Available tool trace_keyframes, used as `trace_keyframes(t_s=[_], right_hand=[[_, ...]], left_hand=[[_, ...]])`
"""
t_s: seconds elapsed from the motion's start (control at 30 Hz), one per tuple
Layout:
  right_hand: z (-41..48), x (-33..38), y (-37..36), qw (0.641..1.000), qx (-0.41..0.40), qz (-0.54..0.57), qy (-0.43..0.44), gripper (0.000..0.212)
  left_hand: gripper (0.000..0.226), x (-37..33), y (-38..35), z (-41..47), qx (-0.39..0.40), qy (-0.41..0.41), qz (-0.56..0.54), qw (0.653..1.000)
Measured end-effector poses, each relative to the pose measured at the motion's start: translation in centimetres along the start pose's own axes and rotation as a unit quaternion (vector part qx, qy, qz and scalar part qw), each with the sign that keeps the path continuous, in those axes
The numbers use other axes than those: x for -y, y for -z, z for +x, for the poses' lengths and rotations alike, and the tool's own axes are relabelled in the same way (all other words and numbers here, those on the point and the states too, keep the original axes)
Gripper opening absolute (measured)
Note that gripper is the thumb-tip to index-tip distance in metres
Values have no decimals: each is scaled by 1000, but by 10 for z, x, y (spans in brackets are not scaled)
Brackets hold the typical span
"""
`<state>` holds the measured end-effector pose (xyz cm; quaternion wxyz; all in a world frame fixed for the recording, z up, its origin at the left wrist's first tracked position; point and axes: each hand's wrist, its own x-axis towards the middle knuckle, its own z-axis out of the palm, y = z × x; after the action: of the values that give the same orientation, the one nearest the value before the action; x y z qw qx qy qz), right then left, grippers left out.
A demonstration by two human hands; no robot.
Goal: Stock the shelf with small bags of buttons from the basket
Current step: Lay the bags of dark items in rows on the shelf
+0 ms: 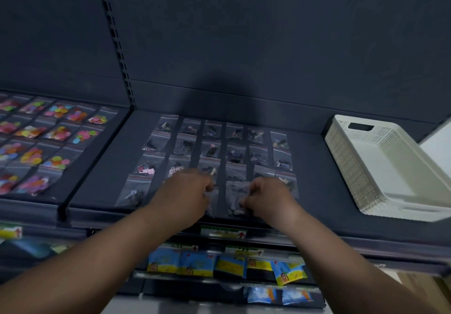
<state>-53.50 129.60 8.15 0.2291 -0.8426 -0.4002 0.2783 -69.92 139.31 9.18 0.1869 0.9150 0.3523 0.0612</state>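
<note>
Small clear bags of dark buttons [211, 148] lie in rows and columns on the dark shelf [314, 191]. My left hand [185, 191] rests at the front of the grid with curled fingers pinching a clear bag [211, 201] in the third column. My right hand [267, 198] is curled too and pinches a clear bag [235, 194] in the front row beside it. The white perforated basket [380, 167] stands on the shelf to the right, tilted, and its inside looks bare. The picture is blurred around both hands.
The shelf section on the left holds clear bags of bright coloured buttons [41, 143]. A black divider [95, 165] separates the two sections. Below the shelf edge hang blue and yellow packets [212, 265] on lower rails. The dark back panel rises behind.
</note>
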Motion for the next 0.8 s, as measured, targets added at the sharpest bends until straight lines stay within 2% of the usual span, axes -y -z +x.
trace_keyframes(t_s=[0.1, 0.2, 0.3, 0.43, 0.8], right_hand=[[-9, 2, 3, 986, -73, -142, 47, 22], [-16, 3, 3, 965, -138, -150, 167, 20], [-12, -4, -3, 951, -81, -151, 259, 21], [-13, -14, -10, 952, -20, -141, 270, 17], [-17, -13, -9, 953, -12, -117, 279, 18]], left_hand=[[28, 3, -3, 1, 10, -20, 17, 1000], [29, 5, -5, 3, 15, -40, 19, 999], [26, 6, -6, 4, 23, -63, 21, 998], [20, 6, -7, 3, 54, -67, 31, 996], [20, 6, -6, 3, 57, -59, 32, 996]])
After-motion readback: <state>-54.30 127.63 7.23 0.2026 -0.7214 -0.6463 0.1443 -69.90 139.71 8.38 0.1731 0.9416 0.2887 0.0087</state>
